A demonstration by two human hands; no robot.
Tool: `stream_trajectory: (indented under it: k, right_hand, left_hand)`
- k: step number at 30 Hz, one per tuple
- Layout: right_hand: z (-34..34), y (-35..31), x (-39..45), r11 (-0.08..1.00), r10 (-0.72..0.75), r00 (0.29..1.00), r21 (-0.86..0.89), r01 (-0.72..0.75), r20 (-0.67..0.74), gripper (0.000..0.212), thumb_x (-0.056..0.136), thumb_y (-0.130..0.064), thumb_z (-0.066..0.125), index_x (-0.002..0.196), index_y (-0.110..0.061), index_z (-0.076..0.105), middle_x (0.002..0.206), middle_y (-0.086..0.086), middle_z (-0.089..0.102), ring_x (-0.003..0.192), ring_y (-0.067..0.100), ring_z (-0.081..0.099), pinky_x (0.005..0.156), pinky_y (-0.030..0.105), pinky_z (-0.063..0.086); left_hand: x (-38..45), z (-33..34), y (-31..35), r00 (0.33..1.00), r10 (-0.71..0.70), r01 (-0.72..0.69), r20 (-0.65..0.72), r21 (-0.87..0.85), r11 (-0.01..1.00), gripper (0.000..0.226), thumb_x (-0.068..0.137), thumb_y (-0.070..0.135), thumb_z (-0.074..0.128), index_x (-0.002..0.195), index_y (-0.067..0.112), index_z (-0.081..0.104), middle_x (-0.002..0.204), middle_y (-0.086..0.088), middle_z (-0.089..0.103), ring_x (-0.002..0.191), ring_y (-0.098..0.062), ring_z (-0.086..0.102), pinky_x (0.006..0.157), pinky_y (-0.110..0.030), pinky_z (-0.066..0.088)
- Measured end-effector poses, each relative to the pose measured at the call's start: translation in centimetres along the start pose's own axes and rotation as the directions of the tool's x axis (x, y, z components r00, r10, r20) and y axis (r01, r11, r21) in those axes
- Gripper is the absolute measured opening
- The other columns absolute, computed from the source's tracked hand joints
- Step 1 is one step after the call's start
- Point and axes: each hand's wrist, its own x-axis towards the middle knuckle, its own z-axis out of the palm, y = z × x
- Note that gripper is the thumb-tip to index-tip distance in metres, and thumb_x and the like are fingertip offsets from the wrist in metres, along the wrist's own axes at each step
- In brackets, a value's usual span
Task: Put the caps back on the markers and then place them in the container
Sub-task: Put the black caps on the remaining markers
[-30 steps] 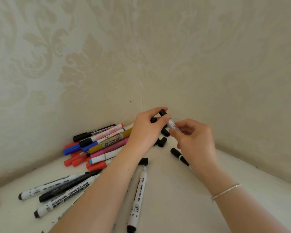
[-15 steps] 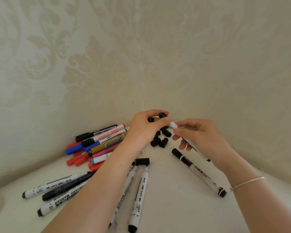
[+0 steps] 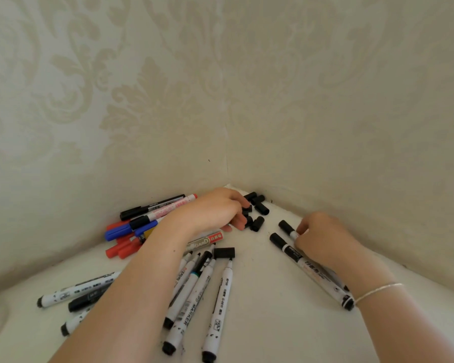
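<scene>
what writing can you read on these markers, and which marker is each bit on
"MARKER", on the white marker lying under the left forearm.
"G-0811", roughly, on the white marker with its cap off beside it; small, so not certain.
"...UARD", with white characters on a red patch, on the grey-labelled marker below the left hand.
The print on the other markers is too small or blurred to read.

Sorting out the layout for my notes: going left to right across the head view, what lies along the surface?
Red and blue markers → left hand → loose black caps → two capped markers → right hand.
</scene>
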Motion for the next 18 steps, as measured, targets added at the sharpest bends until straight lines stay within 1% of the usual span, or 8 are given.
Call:
stream_trajectory:
  k: [3, 5, 8, 10, 12, 13, 15, 18]
  right_hand:
    - [-0.1, 0.1, -0.1, 1.0, 0.011, 1.0, -0.027, -0.011, -0.014, 0.026, 0.094, -0.026, 0.053, 0.109, -0.007, 0.062, 0.097, 0.009, 0.062, 0.091, 0.026, 0.062, 0.079, 0.033, 0.05]
    - [-0.1, -0.4, -0.3, 0.999, -0.017, 0.997, -0.039, 0.013, -0.078, 0.024, 0.093, -0.021, 0.052, 0.108, -0.006, 0.062, 0.103, 0.009, 0.058, 0.094, 0.028, 0.06, 0.079, 0.033, 0.05]
    - [0.5, -2.4, -1.4, 0.975, -0.188, 0.964, 0.084, 0.207, -0.187, 0.013, 0.088, -0.015, 0.05, 0.099, -0.013, 0.058, 0.095, 0.002, 0.054, 0.09, 0.025, 0.058, 0.071, 0.031, 0.048]
    - [1.2, -4.0, -3.0, 0.93, -0.327, 0.938, 0.139, 0.34, -0.113, 0.007, 0.089, -0.026, 0.052, 0.093, -0.021, 0.05, 0.082, -0.002, 0.055, 0.074, 0.019, 0.057, 0.058, 0.028, 0.043]
    - [2.3, -5.5, -4.5, 0.882, -0.46, 0.888, 0.11, 0.457, -0.003, 0.022, 0.089, -0.041, 0.052, 0.093, -0.022, 0.042, 0.074, -0.004, 0.054, 0.063, 0.014, 0.052, 0.051, 0.025, 0.039]
    - [2.8, -6.0, -5.0, 0.863, -0.504, 0.863, 0.07, 0.501, 0.033, 0.028, 0.088, -0.046, 0.052, 0.095, -0.021, 0.04, 0.073, -0.004, 0.054, 0.062, 0.014, 0.052, 0.051, 0.025, 0.039]
    - [3.7, -6.8, -5.4, 0.842, -0.536, 0.84, -0.014, 0.539, 0.08, 0.037, 0.086, -0.051, 0.051, 0.098, -0.019, 0.038, 0.079, -0.002, 0.056, 0.073, 0.02, 0.058, 0.057, 0.029, 0.041]
    - [4.1, -7.2, -5.5, 0.843, -0.533, 0.838, -0.016, 0.538, 0.116, 0.034, 0.086, -0.049, 0.05, 0.097, -0.02, 0.036, 0.08, -0.003, 0.049, 0.081, 0.025, 0.055, 0.065, 0.031, 0.039]
  left_hand:
    - [-0.2, -0.3, 0.0, 0.999, 0.007, -0.006, 0.033, -0.02, 1.0, 0.028, 0.1, 0.007, 0.036, 0.121, 0.009, 0.055, 0.093, -0.005, 0.067, 0.078, -0.012, 0.069, 0.062, -0.017, 0.051]
    - [-0.3, -0.7, 0.0, 1.0, 0.023, -0.023, 0.014, -0.018, 1.0, 0.025, 0.102, 0.011, 0.038, 0.119, 0.01, 0.056, 0.101, -0.009, 0.068, 0.083, -0.019, 0.072, 0.066, -0.02, 0.053]
    - [-0.5, -1.2, -0.1, 0.995, 0.06, -0.061, -0.079, -0.012, 0.998, 0.022, 0.101, 0.016, 0.04, 0.111, 0.016, 0.06, 0.098, -0.007, 0.07, 0.079, -0.019, 0.074, 0.072, -0.028, 0.056]
    - [-0.6, -1.3, -0.1, 0.986, 0.079, -0.085, -0.149, -0.031, 0.996, 0.022, 0.101, 0.016, 0.04, 0.105, 0.017, 0.061, 0.092, -0.006, 0.07, 0.073, -0.02, 0.074, 0.078, -0.038, 0.056]
    - [-0.6, -1.4, 0.0, 0.975, 0.092, -0.102, -0.202, -0.041, 0.994, 0.022, 0.1, 0.016, 0.041, 0.104, 0.016, 0.062, 0.087, -0.006, 0.07, 0.068, -0.02, 0.073, 0.08, -0.043, 0.056]
    - [-0.6, -1.4, 0.0, 0.97, 0.095, -0.107, -0.223, -0.045, 0.993, 0.022, 0.1, 0.016, 0.041, 0.104, 0.016, 0.063, 0.085, -0.006, 0.07, 0.065, -0.019, 0.072, 0.08, -0.045, 0.056]
    - [-0.5, -1.3, 0.0, 0.962, 0.096, -0.114, -0.256, -0.055, 0.992, 0.023, 0.099, 0.017, 0.041, 0.104, 0.015, 0.064, 0.08, -0.005, 0.068, 0.056, -0.014, 0.067, 0.077, -0.046, 0.056]
    - [-0.3, -1.4, -0.1, 0.956, 0.085, -0.109, -0.279, -0.07, 0.992, 0.025, 0.098, 0.015, 0.04, 0.106, 0.017, 0.064, 0.08, -0.004, 0.062, 0.055, -0.012, 0.062, 0.069, -0.038, 0.055]
